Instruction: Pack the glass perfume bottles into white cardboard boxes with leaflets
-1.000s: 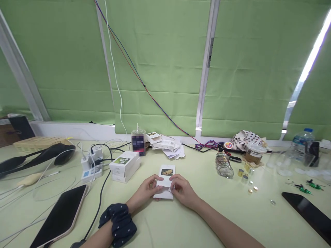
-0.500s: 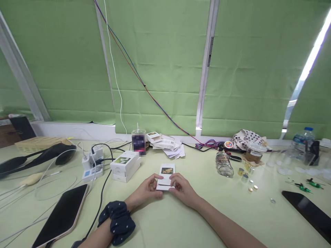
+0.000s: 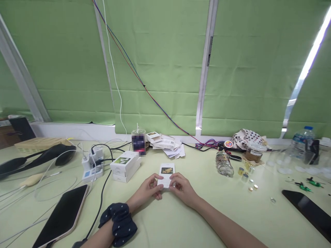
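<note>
A small white box (image 3: pixel 167 171) with a yellow flower picture lies between my hands on the pale green table. My left hand (image 3: pixel 150 187) grips its near left side, the thumb along the near end. On the near right side, my right hand (image 3: pixel 183 188) pinches the box with curled fingers. The near end looks closed, though my fingers partly cover it. Farther left stand stacked white boxes (image 3: pixel 125 167), the upper one with a green and white picture.
Flattened white cartons (image 3: pixel 167 143) and a plastic cup (image 3: pixel 139 139) stand at the back. A phone (image 3: pixel 63 215), a power strip (image 3: pixel 93 168) and cables lie left. On the right are a glass bottle (image 3: pixel 224 164), small metal caps (image 3: pixel 244 177) and a black phone (image 3: pixel 307 213).
The flap at the near end of the box, raised half a second ago, is now folded in. My left thumb has moved up to the box's near end.
</note>
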The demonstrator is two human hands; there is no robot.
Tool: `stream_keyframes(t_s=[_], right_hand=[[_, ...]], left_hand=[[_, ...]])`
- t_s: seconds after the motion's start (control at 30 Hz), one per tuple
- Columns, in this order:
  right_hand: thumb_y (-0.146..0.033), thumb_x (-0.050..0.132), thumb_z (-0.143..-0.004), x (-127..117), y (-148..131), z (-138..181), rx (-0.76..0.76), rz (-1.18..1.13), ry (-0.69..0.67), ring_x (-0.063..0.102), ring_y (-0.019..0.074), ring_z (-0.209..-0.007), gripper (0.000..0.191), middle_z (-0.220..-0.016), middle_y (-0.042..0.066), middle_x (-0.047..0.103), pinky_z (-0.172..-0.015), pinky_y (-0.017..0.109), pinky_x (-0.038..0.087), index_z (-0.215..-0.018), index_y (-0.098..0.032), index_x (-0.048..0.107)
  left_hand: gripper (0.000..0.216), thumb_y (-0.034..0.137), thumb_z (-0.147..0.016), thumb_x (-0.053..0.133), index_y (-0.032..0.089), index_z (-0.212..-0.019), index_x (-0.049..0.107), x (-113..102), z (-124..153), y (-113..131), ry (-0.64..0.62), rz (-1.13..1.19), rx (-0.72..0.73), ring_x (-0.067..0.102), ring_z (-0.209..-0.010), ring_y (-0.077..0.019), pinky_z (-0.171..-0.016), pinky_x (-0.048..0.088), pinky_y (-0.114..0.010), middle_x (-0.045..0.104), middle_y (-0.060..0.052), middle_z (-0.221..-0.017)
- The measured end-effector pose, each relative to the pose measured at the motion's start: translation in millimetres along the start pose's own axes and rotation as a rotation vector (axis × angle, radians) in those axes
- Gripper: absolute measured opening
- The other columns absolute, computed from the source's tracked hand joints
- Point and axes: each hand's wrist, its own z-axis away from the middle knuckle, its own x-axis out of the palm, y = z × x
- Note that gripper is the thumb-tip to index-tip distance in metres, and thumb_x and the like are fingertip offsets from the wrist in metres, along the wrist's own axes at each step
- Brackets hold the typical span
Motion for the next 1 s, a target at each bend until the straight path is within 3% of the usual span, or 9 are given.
stream_keyframes(t_s=[0.2, 0.37, 0.47, 0.57, 0.7, 0.8, 0.9, 1.0], right_hand=[[-0.026, 0.060, -0.080, 4.3, 7.2, -0.8, 0.046, -0.047, 0.096, 0.051, 0.0084, -0.055, 0.010, -0.097, 0.003, 0.052, -0.052, 0.025, 0.045, -0.081, -0.021, 0.051], [-0.044, 0.066, -0.074, 2.7, 15.7, -7.5, 0.354, -0.316, 0.114, 0.055, 0.0082, -0.045, 0.044, -0.093, 0.001, 0.057, -0.046, 0.027, 0.046, -0.102, -0.024, 0.038], [-0.052, 0.066, -0.072, -3.0, 16.3, -10.8, 0.450, -0.528, 0.058, 0.058, 0.0108, -0.043, 0.073, -0.100, 0.004, 0.061, -0.043, 0.029, 0.048, -0.124, -0.027, 0.021], [-0.047, 0.068, -0.073, -7.4, 11.0, -9.4, 0.373, -0.546, 0.009, 0.059, 0.0110, -0.046, 0.086, -0.102, 0.006, 0.063, -0.043, 0.027, 0.047, -0.134, -0.030, 0.010], [-0.033, 0.064, -0.078, -5.7, 0.7, -5.8, 0.110, -0.167, 0.161, 0.060, 0.0137, -0.064, 0.055, -0.101, 0.006, 0.063, -0.056, 0.028, 0.048, -0.123, -0.025, 0.034], [-0.029, 0.067, -0.074, 1.4, -3.4, -4.4, 0.126, 0.097, 0.228, 0.054, 0.0138, -0.060, 0.030, -0.087, 0.002, 0.062, -0.057, 0.029, 0.045, -0.094, -0.023, 0.045], [-0.024, 0.069, -0.070, 9.7, -7.1, -1.1, 0.156, 0.196, 0.113, 0.049, 0.0133, -0.057, 0.027, -0.075, -0.002, 0.057, -0.056, 0.027, 0.041, -0.080, -0.023, 0.044], [-0.018, 0.064, -0.074, 14.6, -12.7, 4.6, -0.008, 0.217, -0.074, 0.055, 0.0168, -0.072, 0.018, -0.085, 0.001, 0.060, -0.065, 0.029, 0.044, -0.084, -0.023, 0.050]], left_hand=[[0.042, 0.052, -0.073, 0.069, 0.018, -0.092, 0.051, 3.5, -6.4, -7.4, 0.067, -0.046, 0.023, 0.065, -0.046, -0.0146, -0.045, 0.049, -0.024, 0.048, 0.009, -0.061], [0.037, 0.055, -0.082, 0.056, 0.020, -0.088, 0.047, 6.0, -5.4, -4.3, 0.091, -0.068, 0.016, 0.062, -0.044, -0.0117, -0.042, 0.046, -0.021, 0.052, 0.007, -0.061], [0.040, 0.050, -0.080, 0.062, 0.026, -0.102, 0.040, 5.7, -1.9, -2.1, 0.083, -0.014, 0.038, 0.065, -0.051, -0.0119, -0.052, 0.053, -0.026, 0.050, 0.009, -0.073], [0.055, 0.042, -0.078, 0.067, 0.033, -0.117, 0.030, 6.0, 1.5, -1.2, 0.069, 0.003, 0.129, 0.069, -0.074, -0.0148, -0.074, 0.055, -0.035, 0.050, 0.004, -0.095], [0.057, 0.036, -0.081, 0.064, 0.034, -0.127, 0.029, 9.6, 3.5, -1.8, 0.145, -0.183, 0.275, 0.049, -0.122, -0.0229, -0.103, 0.039, -0.043, 0.043, -0.006, -0.128], [0.063, 0.037, -0.080, 0.065, 0.032, -0.132, 0.030, 13.9, 4.6, -2.2, 0.228, -0.328, 0.300, 0.042, -0.127, -0.0244, -0.108, 0.033, -0.046, 0.044, -0.007, -0.128], [0.078, 0.038, -0.075, 0.071, 0.028, -0.137, 0.027, 18.4, 6.5, -1.2, 0.141, -0.330, 0.270, 0.042, -0.127, -0.0278, -0.106, 0.034, -0.045, 0.043, -0.011, -0.133], [0.074, 0.040, -0.075, 0.070, 0.023, -0.136, 0.032, 21.8, 7.0, 0.5, 0.143, -0.273, 0.244, 0.042, -0.126, -0.0297, -0.104, 0.036, -0.043, 0.045, -0.012, -0.135]])
